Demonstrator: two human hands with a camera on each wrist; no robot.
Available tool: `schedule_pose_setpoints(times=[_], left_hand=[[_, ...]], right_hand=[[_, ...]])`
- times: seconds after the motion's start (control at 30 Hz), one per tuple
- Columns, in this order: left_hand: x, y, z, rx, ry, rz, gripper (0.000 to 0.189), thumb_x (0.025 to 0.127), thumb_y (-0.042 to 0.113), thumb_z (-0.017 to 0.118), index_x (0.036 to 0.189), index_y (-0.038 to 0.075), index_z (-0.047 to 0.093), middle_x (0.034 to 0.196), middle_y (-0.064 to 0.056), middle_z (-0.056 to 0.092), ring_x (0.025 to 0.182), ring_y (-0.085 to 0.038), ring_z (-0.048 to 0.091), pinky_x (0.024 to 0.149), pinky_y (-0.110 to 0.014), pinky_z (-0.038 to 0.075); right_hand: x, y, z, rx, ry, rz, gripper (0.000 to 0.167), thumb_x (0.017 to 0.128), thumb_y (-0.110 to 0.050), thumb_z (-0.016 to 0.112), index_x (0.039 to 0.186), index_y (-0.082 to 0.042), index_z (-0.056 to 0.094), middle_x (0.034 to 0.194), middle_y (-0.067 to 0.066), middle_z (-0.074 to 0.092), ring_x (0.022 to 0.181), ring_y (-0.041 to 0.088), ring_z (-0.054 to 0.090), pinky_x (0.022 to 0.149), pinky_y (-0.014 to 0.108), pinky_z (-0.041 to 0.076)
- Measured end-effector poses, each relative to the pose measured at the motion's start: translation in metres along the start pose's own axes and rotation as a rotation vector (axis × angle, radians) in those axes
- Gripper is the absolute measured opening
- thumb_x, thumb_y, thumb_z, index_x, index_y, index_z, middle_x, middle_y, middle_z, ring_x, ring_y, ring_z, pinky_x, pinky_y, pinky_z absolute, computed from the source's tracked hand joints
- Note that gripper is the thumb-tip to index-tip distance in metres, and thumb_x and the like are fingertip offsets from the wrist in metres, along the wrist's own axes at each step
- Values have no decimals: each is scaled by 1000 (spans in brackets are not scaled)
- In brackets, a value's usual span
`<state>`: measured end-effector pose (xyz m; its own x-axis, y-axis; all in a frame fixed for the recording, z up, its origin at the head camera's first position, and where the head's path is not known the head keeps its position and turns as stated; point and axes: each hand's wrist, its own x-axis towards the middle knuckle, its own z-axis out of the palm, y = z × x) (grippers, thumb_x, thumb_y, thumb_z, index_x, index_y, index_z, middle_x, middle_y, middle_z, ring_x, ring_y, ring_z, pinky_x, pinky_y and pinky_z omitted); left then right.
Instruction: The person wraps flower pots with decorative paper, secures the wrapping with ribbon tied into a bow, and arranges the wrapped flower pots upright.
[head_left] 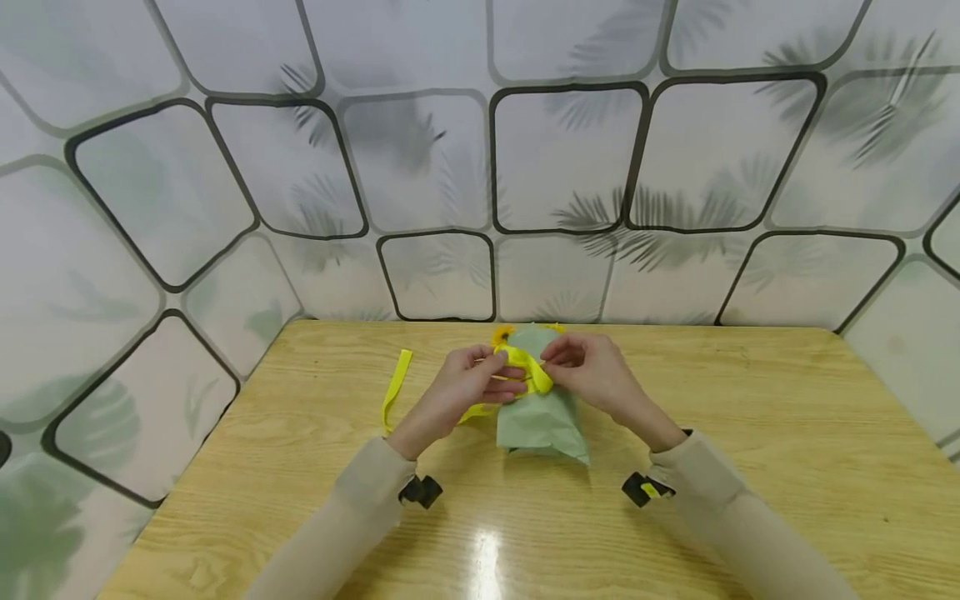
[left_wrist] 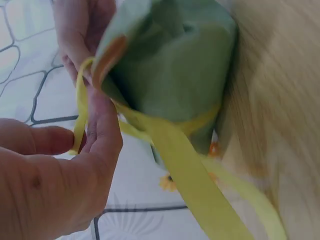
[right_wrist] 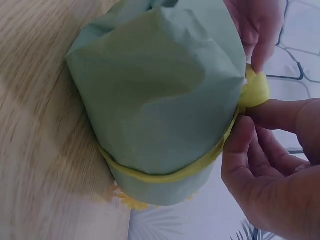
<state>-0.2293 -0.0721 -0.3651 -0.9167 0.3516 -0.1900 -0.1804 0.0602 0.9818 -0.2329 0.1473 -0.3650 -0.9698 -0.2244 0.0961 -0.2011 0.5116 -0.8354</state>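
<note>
A small bouquet in green wrapping paper (head_left: 540, 421) lies on the table, its orange-yellow flowers (head_left: 502, 335) at the far end. Yellow ribbon (left_wrist: 187, 175) circles the wrap, and its long tails trail off to the left. My left hand (head_left: 476, 379), at the wrap's left side, pinches a ribbon loop between thumb and finger, as the left wrist view shows. On the other side my right hand (head_left: 596, 375) pinches the ribbon close to the paper with thumb and fingertip. Fingers partly hide the place where the ribbon crosses.
The wooden table (head_left: 750, 417) reaches back to a patterned curtain (head_left: 570, 158) with dark rounded outlines and leaf shapes. One loose ribbon tail (head_left: 395, 383) lies curled on the tabletop beside the left forearm. Black wrist cameras (head_left: 420, 492) sit at both cuffs.
</note>
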Motion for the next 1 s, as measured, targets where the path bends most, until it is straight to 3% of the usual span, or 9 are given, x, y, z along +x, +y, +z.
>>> schedule_pose_setpoints(times=[0.17, 0.4, 0.6, 0.8, 1.0], left_hand=[[-3, -3, -9, 206, 94, 34, 25, 107, 26, 55, 107, 2, 63, 105, -15, 76, 83, -20, 76, 83, -43, 62], [-4, -10, -17, 335, 110, 39, 22, 105, 25, 59, 107, 4, 67, 99, -12, 77, 95, -36, 74, 79, -43, 61], [-5, -12, -21, 446, 113, 56, 22, 105, 27, 59, 107, 7, 69, 100, -6, 78, 90, -20, 71, 79, -35, 56], [-5, -13, -21, 499, 72, 59, 24, 108, 30, 53, 109, 8, 64, 98, -5, 78, 94, -18, 74, 82, -34, 55], [-4, -13, -20, 490, 73, 75, 27, 108, 29, 52, 116, 5, 62, 98, -8, 75, 83, -17, 72, 77, -36, 59]], right_hand=[[-4, 3, -5, 39, 23, 34, 13, 97, -13, 69, 106, -4, 73, 104, 15, 74, 82, 19, 69, 71, 38, 60], [-7, 8, -9, 70, 49, 30, 13, 97, -9, 67, 107, -3, 73, 106, 16, 72, 85, 20, 73, 79, 46, 63], [-9, 11, -11, 99, 72, 37, 13, 97, -9, 67, 106, -3, 73, 105, 15, 71, 86, 20, 73, 79, 41, 63], [-8, 12, -10, 115, 82, 47, 15, 98, -10, 66, 108, -2, 73, 106, 16, 71, 84, 18, 72, 75, 33, 62], [-7, 14, -7, 100, 87, 10, 16, 98, -9, 65, 110, -1, 73, 105, 17, 73, 81, 17, 69, 74, 35, 62]])
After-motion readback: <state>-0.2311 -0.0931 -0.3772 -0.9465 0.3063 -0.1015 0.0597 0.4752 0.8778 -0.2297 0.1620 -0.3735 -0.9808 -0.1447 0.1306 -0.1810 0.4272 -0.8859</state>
